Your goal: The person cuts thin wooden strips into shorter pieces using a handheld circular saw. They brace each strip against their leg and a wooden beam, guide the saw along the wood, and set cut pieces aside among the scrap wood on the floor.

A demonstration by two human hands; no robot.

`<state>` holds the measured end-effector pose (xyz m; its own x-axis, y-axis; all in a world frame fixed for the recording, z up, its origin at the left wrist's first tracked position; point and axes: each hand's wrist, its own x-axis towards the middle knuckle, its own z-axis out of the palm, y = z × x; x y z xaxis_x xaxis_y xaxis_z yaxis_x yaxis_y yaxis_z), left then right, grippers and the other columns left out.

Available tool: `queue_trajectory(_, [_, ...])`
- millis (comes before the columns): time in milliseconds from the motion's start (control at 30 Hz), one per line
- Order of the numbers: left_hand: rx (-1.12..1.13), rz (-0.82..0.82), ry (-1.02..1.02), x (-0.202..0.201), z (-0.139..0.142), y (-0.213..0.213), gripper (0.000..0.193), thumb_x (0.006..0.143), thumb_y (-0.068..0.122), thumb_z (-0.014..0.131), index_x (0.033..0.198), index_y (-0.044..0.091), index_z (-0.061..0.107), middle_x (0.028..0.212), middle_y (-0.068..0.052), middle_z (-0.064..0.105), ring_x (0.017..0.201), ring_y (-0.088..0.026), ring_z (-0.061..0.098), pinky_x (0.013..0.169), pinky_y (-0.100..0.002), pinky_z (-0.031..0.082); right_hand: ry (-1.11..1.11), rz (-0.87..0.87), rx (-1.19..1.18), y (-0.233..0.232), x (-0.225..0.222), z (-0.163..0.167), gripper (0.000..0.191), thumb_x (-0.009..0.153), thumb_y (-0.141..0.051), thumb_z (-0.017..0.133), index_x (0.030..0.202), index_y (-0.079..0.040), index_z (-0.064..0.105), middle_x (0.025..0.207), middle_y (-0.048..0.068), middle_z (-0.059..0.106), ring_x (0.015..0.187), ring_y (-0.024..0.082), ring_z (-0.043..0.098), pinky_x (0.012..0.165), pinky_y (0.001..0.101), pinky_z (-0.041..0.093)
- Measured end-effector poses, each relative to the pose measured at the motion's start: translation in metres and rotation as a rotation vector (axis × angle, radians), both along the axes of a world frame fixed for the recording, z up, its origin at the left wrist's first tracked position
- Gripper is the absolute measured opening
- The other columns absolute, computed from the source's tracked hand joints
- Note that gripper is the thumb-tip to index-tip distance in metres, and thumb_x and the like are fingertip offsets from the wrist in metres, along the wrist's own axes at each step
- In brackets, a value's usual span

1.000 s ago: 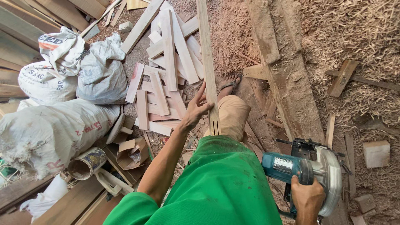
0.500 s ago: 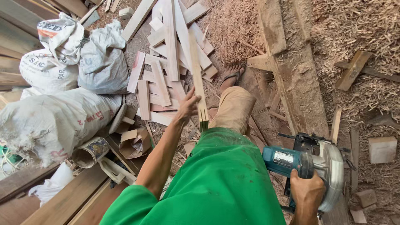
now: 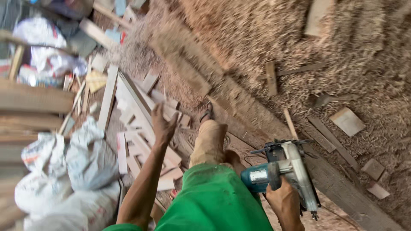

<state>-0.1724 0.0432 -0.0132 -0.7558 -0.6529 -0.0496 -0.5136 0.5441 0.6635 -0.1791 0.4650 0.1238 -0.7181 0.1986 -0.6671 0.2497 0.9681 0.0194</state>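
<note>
My left hand [image 3: 165, 125] is stretched out in front of me with the fingers apart and nothing in it, above a pile of cut wooden strips [image 3: 137, 112] on the ground. My right hand [image 3: 283, 204] grips the handle of a teal and grey circular saw [image 3: 286, 170], held low at my right side with the blade guard pointing down. My bent leg in tan trousers [image 3: 209, 143] lies between the two hands, with the foot resting near a long wooden beam [image 3: 257, 124]. The view is blurred by motion.
White stuffed sacks [image 3: 72, 164] lie at the left beside stacked planks [image 3: 30, 100]. Thick sawdust and shavings [image 3: 299, 38] cover the ground at the upper right, with small wood offcuts [image 3: 347, 121] scattered on it.
My left hand held a long thin wooden strip upright by its lower end; now the strip is gone from it and the hand is open. The view has swung right.
</note>
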Motion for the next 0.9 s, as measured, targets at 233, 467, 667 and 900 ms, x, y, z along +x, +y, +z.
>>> queue_trajectory(233, [0.295, -0.498, -0.027, -0.239, 0.049, 0.091, 0.069, 0.092, 0.036, 0.077, 0.149, 0.007, 0.049, 0.157, -0.017, 0.041, 0.119, -0.032, 0.059, 0.101, -0.046, 0.052, -0.209, -0.183, -0.044, 0.004, 0.006, -0.003, 0.05, 0.083, -0.034, 0.071, 0.127, -0.013, 0.062, 0.102, 0.023, 0.075, 0.102, 0.041, 0.074, 0.094, 0.0491, 0.058])
queue_trajectory(467, [0.857, -0.538, -0.046, -0.423, 0.043, 0.244, 0.095, 0.085, 0.051, 0.075, 0.155, 0.001, 0.035, 0.148, -0.021, 0.057, 0.116, -0.028, 0.07, 0.097, -0.04, 0.057, -0.338, -0.234, -0.048, -0.002, 0.017, -0.027, 0.06, 0.082, -0.028, 0.073, 0.139, -0.02, 0.057, 0.114, 0.018, 0.074, 0.111, 0.036, 0.073, 0.106, 0.0476, 0.054])
queue_trajectory(667, [0.761, -0.22, -0.392, -0.489, 0.029, 0.292, 0.108, 0.08, 0.05, 0.091, 0.152, -0.001, 0.027, 0.142, -0.023, 0.053, 0.114, -0.026, 0.063, 0.09, -0.033, 0.056, -0.43, -0.214, -0.145, 0.012, 0.033, -0.08, 0.069, 0.08, -0.03, 0.077, 0.143, -0.018, 0.052, 0.122, 0.019, 0.071, 0.119, 0.035, 0.069, 0.112, 0.0477, 0.049])
queue_trajectory(900, [1.042, -0.266, -0.044, -0.5, 0.052, 0.26, 0.06, 0.083, 0.031, 0.084, 0.129, -0.004, 0.07, 0.11, -0.02, 0.081, 0.07, -0.019, 0.068, 0.052, -0.031, 0.056, -0.378, -0.205, -0.17, 0.014, 0.029, -0.094, 0.078, 0.077, -0.034, 0.082, 0.145, -0.015, 0.049, 0.126, 0.022, 0.069, 0.123, 0.036, 0.067, 0.114, 0.0465, 0.048])
